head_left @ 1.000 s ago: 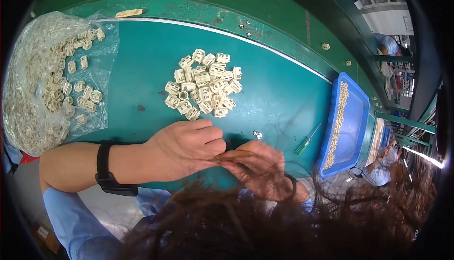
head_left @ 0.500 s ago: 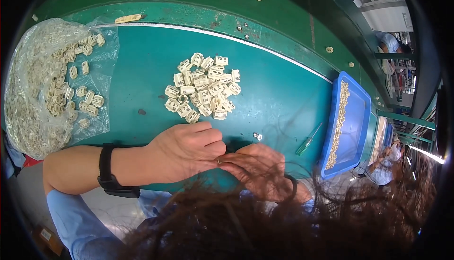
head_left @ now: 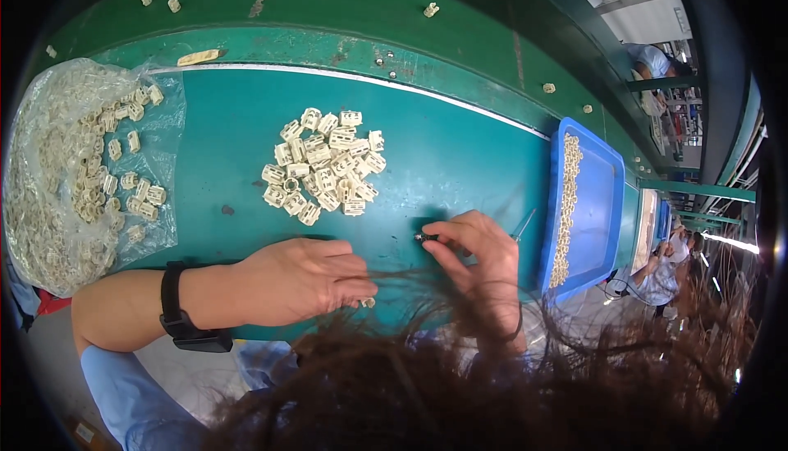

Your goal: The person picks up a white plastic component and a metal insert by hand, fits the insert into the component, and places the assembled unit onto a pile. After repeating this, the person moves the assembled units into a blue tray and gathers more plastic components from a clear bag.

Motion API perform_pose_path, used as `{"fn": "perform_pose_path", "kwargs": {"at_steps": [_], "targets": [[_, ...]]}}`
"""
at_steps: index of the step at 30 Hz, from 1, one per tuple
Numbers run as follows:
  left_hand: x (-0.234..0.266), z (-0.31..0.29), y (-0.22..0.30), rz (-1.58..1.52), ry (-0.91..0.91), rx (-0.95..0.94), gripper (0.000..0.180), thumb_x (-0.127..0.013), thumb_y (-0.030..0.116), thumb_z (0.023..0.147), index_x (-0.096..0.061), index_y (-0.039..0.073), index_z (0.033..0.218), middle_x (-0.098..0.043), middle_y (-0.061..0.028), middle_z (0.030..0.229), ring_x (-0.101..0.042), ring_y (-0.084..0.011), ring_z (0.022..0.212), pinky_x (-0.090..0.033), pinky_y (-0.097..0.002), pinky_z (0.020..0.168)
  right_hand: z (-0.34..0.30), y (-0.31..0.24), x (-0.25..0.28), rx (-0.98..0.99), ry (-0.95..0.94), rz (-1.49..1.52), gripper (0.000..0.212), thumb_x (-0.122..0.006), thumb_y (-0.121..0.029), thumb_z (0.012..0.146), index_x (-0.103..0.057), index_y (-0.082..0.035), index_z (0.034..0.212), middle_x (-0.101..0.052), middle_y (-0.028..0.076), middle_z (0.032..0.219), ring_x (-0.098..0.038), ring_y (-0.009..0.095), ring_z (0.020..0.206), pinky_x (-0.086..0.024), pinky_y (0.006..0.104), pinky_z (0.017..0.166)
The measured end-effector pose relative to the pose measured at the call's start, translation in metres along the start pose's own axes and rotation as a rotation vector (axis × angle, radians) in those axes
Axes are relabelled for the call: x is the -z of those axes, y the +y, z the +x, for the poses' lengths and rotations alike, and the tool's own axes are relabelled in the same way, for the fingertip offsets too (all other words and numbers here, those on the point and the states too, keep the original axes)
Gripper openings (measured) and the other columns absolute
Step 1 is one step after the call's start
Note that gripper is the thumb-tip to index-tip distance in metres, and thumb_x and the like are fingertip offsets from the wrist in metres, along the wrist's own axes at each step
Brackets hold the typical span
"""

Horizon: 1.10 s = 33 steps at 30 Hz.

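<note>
My left hand [head_left: 300,281] lies near the front edge of the green table [head_left: 443,155], fingers curled around a small cream plastic part [head_left: 367,302] that peeks out at the fingertips. My right hand [head_left: 480,250] has reached forward and pinches a tiny dark metal piece [head_left: 426,238] on the table top. A heap of several cream plastic parts [head_left: 322,165] lies just beyond both hands. My own hair hangs across the lower part of the view and hides my right wrist.
A clear plastic bag [head_left: 78,164] full of the same cream parts lies at the left. A blue tray [head_left: 603,196] with a row of small parts stands at the right. A thin tool [head_left: 522,224] lies beside it. Other people work at the far right.
My right hand has moved away from my left hand, forward and to the right, onto the small metal piece on the table. My left hand has stayed put.
</note>
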<state>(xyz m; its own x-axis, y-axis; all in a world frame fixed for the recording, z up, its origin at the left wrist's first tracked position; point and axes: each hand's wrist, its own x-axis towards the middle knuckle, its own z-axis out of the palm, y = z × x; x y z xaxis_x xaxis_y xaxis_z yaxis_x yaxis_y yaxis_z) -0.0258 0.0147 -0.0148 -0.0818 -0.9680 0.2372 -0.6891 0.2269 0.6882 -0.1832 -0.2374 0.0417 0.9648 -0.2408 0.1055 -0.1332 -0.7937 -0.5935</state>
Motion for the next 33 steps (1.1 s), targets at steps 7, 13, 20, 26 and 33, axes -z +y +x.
{"fn": "perform_pose_path", "kwargs": {"at_steps": [7, 13, 20, 26, 33], "targets": [[0.021, 0.003, 0.009, 0.095, 0.09, 0.016, 0.024, -0.076, 0.024, 0.098, -0.076, 0.014, 0.12, -0.066, 0.0011, 0.11, -0.064, -0.0194, 0.101, -0.059, -0.0343, 0.081, 0.004, 0.008, -0.005, -0.047, -0.093, 0.045, 0.018, -0.092, -0.005, 0.086, -0.084, -0.011, 0.101, -0.069, 0.003, 0.087, -0.067, 0.018, 0.073, -0.055, 0.0348, 0.065], [0.033, 0.01, 0.0, 0.617, 0.329, 0.173, 0.033, -0.088, 0.025, 0.09, -0.079, 0.014, 0.12, -0.071, 0.0001, 0.122, -0.066, -0.0235, 0.108, -0.059, -0.0387, 0.089, 0.006, 0.005, -0.007, -0.106, -0.188, 0.097, 0.016, -0.092, -0.007, 0.088, -0.086, -0.014, 0.101, -0.068, 0.002, 0.085, -0.064, 0.016, 0.071, -0.054, 0.0329, 0.066], [0.031, 0.011, -0.003, 0.61, 0.265, 0.129, 0.032, -0.087, 0.019, 0.088, -0.079, 0.013, 0.118, -0.07, -0.0007, 0.121, -0.065, -0.0249, 0.11, -0.059, -0.0392, 0.093, 0.004, 0.013, -0.013, 0.08, -0.11, 0.072, 0.021, -0.093, -0.009, 0.087, -0.087, -0.018, 0.105, -0.068, 0.001, 0.086, -0.068, 0.016, 0.073, -0.058, 0.034, 0.065], [0.029, 0.011, -0.001, 0.459, 0.13, 0.097, 0.032, -0.087, 0.013, 0.087, -0.079, 0.011, 0.118, -0.071, -0.0007, 0.117, -0.066, -0.0242, 0.106, -0.059, -0.0384, 0.089, 0.003, 0.011, -0.013, 0.108, -0.126, 0.034, 0.023, -0.095, -0.01, 0.084, -0.086, -0.019, 0.104, -0.069, 0.0, 0.087, -0.069, 0.017, 0.074, -0.059, 0.0342, 0.065], [0.018, 0.013, -0.007, 0.269, 0.281, -0.001, 0.028, -0.081, 0.013, 0.085, -0.073, 0.016, 0.112, -0.063, 0.0032, 0.106, -0.06, -0.0177, 0.094, -0.057, -0.0298, 0.079, 0.005, 0.011, -0.013, 0.166, -0.107, 0.025, 0.025, -0.097, -0.01, 0.082, -0.085, -0.018, 0.102, -0.069, 0.001, 0.087, -0.069, 0.018, 0.074, -0.059, 0.0349, 0.063]]}}
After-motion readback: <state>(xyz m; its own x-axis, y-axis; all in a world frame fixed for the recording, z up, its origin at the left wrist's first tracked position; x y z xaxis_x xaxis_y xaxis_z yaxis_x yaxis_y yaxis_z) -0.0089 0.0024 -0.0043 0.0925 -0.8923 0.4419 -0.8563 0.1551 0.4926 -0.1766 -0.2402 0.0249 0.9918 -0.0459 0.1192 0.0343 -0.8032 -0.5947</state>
